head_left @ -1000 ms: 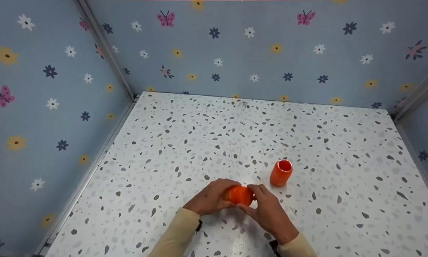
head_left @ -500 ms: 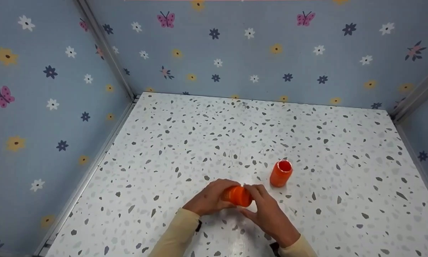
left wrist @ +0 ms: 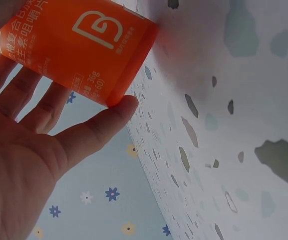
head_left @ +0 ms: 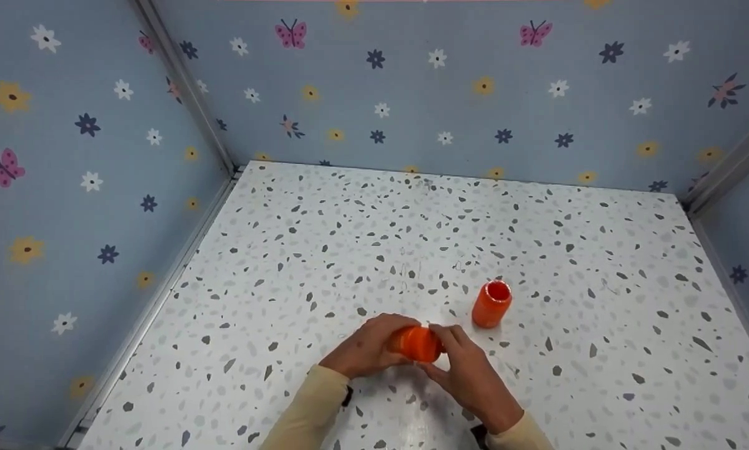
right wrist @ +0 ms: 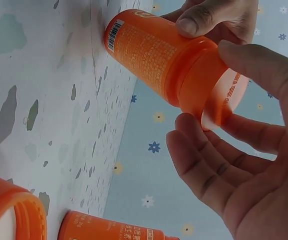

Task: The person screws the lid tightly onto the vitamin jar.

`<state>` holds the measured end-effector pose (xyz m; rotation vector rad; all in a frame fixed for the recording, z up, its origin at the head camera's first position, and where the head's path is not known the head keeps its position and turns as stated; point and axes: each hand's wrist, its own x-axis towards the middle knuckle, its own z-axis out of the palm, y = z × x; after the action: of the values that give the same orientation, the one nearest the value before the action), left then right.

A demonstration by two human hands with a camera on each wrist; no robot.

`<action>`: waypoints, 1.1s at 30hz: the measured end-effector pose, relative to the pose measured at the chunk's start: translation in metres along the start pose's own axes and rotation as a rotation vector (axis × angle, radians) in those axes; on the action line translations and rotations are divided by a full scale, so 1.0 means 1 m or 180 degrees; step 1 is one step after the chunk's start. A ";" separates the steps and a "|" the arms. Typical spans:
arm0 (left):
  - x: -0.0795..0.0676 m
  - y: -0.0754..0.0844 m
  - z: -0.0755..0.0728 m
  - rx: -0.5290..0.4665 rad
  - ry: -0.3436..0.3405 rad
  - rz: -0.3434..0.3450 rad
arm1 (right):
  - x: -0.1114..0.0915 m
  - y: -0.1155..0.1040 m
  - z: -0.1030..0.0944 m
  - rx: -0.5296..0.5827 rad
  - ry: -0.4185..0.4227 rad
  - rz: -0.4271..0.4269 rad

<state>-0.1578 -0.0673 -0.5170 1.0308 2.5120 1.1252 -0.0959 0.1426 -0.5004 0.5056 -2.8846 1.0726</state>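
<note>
The left hand (head_left: 369,348) grips a tilted orange bottle (right wrist: 146,52) and the right hand (head_left: 474,375) pinches its cap (right wrist: 202,87), both over the near part of the white table (head_left: 599,250), flecked with grey chips. Just beyond the right hand a second bottle (head_left: 490,310) stands open; farther out, blue walls (head_left: 411,81) with flowers and butterflies enclose the back and both sides, grey strips (head_left: 190,87) in the corners.

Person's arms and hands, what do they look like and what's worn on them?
The left hand and right hand are ungloved. Both the left sleeve and right sleeve are plain, cream-coloured, with a small black piece showing at each end.
</note>
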 end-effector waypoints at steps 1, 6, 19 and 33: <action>0.000 0.000 0.000 0.0010 0.0005 0.0010 | 0.000 0.000 0.000 -0.0005 0.0001 0.0037; 0.000 -0.001 0.001 0.0014 0.0020 0.0027 | 0.001 0.000 0.001 -0.0110 0.0079 0.0077; 0.000 -0.003 0.002 0.0028 0.0086 0.0205 | 0.000 0.000 0.003 -0.0303 0.0242 -0.0046; 0.000 -0.002 0.001 -0.0011 0.0046 0.0118 | -0.001 -0.002 0.001 -0.0271 -0.0001 -0.0233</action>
<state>-0.1584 -0.0683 -0.5192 1.0763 2.5112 1.1508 -0.0942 0.1414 -0.5000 0.6015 -2.8724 0.9354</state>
